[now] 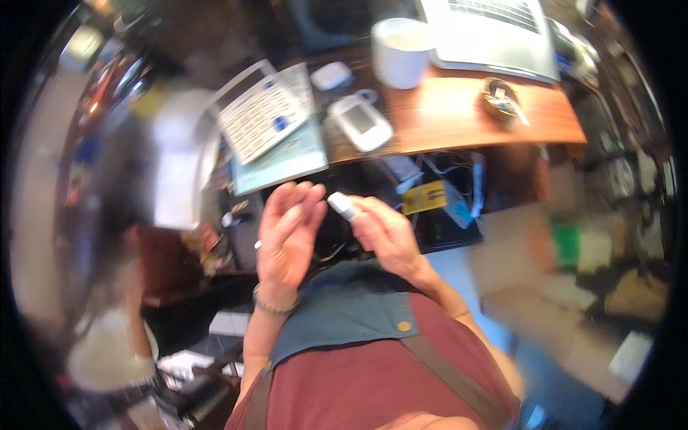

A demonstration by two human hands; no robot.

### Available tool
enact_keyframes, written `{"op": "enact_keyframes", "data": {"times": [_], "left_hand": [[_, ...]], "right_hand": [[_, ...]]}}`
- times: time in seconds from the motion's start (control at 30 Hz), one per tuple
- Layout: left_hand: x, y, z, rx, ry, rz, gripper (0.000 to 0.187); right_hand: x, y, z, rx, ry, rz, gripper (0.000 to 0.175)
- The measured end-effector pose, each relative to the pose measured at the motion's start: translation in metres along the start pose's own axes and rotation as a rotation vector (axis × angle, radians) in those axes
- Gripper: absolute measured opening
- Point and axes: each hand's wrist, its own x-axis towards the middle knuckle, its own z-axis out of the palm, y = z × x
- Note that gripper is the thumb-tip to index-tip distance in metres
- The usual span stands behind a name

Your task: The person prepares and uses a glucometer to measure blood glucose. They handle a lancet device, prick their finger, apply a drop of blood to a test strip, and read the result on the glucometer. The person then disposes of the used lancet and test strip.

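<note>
My right hand (384, 231) grips a small white object (341, 205), perhaps a tube or small bottle; its tip points up and left towards my other palm. My left hand (290, 231) is raised palm up with its fingers slightly curled, and nothing shows in it. A small gap separates the white object from the left fingertips. Both hands are in front of my apron, just below the desk's front edge.
On the wooden desk (457, 123) are a calculator (260, 121), a white handheld device with a screen (362, 122), a white mug (402, 59), a laptop (494, 48) and a small round dish (500, 99). An open drawer (451, 236) holds cards and cables. Another person (110, 349) is at the lower left.
</note>
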Motion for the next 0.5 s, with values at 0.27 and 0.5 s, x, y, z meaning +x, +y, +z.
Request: {"op": "enact_keyframes", "data": {"times": [0.27, 0.5], "left_hand": [[0.008, -0.012, -0.008, -0.283, 0.093, -0.136, 0.029], [0.009, -0.015, -0.009, -0.253, 0.104, -0.116, 0.029]], "right_hand": [[-0.003, 0.004, -0.008, -0.249, 0.026, -0.116, 0.033], [-0.002, 0.011, -0.004, -0.020, 0.055, -0.009, 0.031]]}}
